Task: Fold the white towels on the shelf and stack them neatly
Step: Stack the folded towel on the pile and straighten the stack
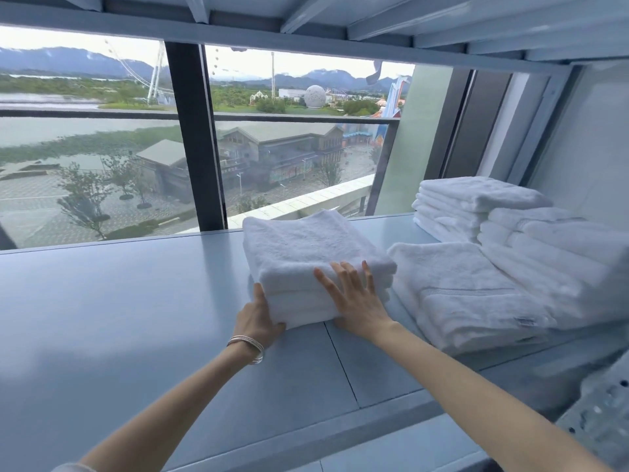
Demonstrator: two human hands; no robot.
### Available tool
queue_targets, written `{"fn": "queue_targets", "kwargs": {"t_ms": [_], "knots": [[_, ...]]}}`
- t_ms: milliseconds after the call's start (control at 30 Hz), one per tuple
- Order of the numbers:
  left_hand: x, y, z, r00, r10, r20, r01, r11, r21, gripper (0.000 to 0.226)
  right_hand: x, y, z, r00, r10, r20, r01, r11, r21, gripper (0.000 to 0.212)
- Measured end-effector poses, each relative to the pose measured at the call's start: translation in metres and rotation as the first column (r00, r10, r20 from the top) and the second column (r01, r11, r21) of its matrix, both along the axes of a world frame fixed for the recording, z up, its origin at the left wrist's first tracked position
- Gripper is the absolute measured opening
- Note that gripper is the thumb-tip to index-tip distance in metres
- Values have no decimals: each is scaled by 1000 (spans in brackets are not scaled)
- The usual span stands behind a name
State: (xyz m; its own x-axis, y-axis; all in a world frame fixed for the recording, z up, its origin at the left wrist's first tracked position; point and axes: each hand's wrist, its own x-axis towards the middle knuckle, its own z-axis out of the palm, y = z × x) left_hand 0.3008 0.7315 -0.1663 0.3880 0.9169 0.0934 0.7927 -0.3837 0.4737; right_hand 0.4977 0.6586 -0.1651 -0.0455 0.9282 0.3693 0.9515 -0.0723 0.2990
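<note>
Two bare hands work a squared pile of folded white terry towels (313, 264) lying on the pale blue-grey metal shelf (136, 301), just left of a single folded white towel (466, 291) and the taller white towel stacks (531, 240) against the right wall. The left hand (258, 318), a silver bangle (246, 347) on its wrist, cups the pile's near left corner with curled fingers; the right hand (354, 298) lies flat and spread on top. The step looks like squaring up: press down evenly with the flat palm, nudge the corner so the folded edges align, and avoid dragging the top layer askew
</note>
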Motion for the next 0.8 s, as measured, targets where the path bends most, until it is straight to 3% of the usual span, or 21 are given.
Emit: {"fn": "queue_targets", "kwargs": {"t_ms": [233,400,633,733,800], "knots": [[-55,-65,2,995,-92,-46,90,995,-48,94,-64,-87,4,996,-78,-33,76,996,-56,131],[-73,-113,-1,985,-170,35,172,981,-85,92,-91,-145,11,983,-166,-75,160,984,-83,135],[-98,-160,5,966,-256,35,258,963,-74,72,-123,-201,5,963,-252,-96,248,967,-59,128],[-97,-178,-3,953,-268,139,282,955,-94,60,-121,-213,5,938,-310,-153,294,948,-120,126],[-93,-191,-8,924,-307,226,342,930,-135,57,-116,-214,8,907,-339,-250,330,941,-78,111]]}}
